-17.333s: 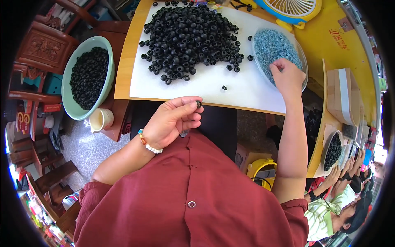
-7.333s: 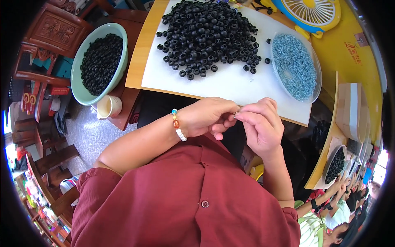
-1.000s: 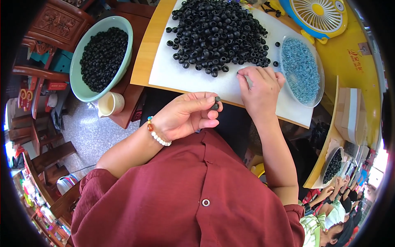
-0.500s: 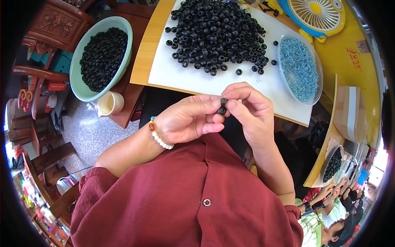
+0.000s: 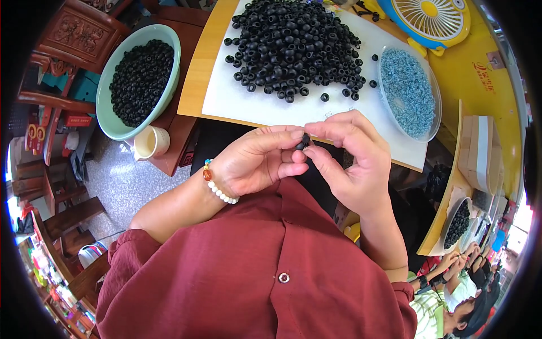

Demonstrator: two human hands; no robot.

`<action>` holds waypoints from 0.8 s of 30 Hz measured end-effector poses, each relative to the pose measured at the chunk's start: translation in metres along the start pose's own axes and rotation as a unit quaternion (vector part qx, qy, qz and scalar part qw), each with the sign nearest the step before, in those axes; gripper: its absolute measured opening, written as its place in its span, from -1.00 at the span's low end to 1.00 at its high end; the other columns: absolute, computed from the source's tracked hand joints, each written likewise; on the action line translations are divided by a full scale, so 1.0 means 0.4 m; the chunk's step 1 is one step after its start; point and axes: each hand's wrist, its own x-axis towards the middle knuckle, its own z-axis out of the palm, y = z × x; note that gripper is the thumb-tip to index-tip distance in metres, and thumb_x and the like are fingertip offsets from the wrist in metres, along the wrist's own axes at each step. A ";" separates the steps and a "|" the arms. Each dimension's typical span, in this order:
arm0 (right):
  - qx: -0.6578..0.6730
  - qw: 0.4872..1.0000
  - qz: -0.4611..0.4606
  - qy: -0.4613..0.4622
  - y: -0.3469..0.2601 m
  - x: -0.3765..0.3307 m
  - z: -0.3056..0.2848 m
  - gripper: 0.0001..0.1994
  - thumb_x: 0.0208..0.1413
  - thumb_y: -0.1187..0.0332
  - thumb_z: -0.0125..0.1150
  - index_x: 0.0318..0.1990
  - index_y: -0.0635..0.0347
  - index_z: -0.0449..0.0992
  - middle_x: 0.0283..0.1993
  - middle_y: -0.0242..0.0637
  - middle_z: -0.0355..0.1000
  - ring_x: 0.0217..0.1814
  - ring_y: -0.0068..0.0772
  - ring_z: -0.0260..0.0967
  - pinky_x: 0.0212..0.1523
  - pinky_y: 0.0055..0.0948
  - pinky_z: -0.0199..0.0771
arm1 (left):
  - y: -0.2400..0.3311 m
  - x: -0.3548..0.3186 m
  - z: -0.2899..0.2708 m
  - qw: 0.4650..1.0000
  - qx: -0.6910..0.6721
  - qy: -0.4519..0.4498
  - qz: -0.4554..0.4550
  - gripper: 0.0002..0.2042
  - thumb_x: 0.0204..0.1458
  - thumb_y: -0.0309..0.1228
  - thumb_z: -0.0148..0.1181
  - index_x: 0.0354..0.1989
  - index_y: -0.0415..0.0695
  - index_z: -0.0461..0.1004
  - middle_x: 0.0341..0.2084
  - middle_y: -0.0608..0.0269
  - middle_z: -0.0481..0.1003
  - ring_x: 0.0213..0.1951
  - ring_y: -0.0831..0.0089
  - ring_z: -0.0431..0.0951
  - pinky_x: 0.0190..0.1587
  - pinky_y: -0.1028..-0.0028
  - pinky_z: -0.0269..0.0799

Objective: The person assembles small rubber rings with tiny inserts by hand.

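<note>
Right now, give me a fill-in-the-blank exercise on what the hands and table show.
1. The left hand and right hand pinch one ____ bead between them.
2. The clear dish holds small ____ beads.
3. The green bowl sits to the person's ____.
4. The beaded bracelet is on the ____ wrist.

Missing words: black; blue; left; left

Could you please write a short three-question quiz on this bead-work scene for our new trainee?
1. True or false: both hands pinch one black bead between them.
2. Which dish holds the small blue beads? A) green bowl B) clear shallow dish C) cream cup
3. Fill in: the loose pile of black beads lies on a ____ sheet.

Key:
1. True; left hand and right hand meet at it.
2. B
3. white
</note>
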 end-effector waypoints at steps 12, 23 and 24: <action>0.443 0.862 0.234 0.071 0.030 -0.031 0.005 -0.88 0.07 0.55 0.16 -0.23 0.38 0.46 -0.29 -0.35 0.45 -0.24 -0.65 0.37 -0.16 -0.67 0.37 | -0.006 -0.005 -0.012 0.999 -0.038 0.023 0.014 -0.78 0.11 -0.54 0.03 -0.07 -0.23 0.43 -0.15 0.10 0.47 -0.17 0.38 0.55 -0.10 0.44 0.54; 0.539 0.796 0.272 0.037 0.023 -0.044 0.024 -0.88 0.09 0.50 0.15 -0.24 0.36 0.47 -0.27 -0.26 0.47 -0.24 -0.55 0.41 -0.12 -0.56 0.42 | -0.015 -0.010 -0.006 0.989 0.086 0.019 0.120 -0.74 -0.01 -0.66 0.13 -0.10 -0.26 0.45 -0.18 0.09 0.50 -0.16 0.30 0.55 -0.06 0.40 0.53; 0.530 0.802 0.272 0.038 0.024 -0.045 0.024 -0.87 0.09 0.50 0.15 -0.24 0.37 0.47 -0.27 -0.25 0.47 -0.24 -0.54 0.41 -0.11 -0.56 0.42 | -0.016 -0.011 -0.006 0.984 0.118 0.029 0.129 -0.74 -0.03 -0.64 0.16 -0.12 -0.22 0.48 -0.17 0.07 0.49 -0.16 0.31 0.54 -0.08 0.40 0.53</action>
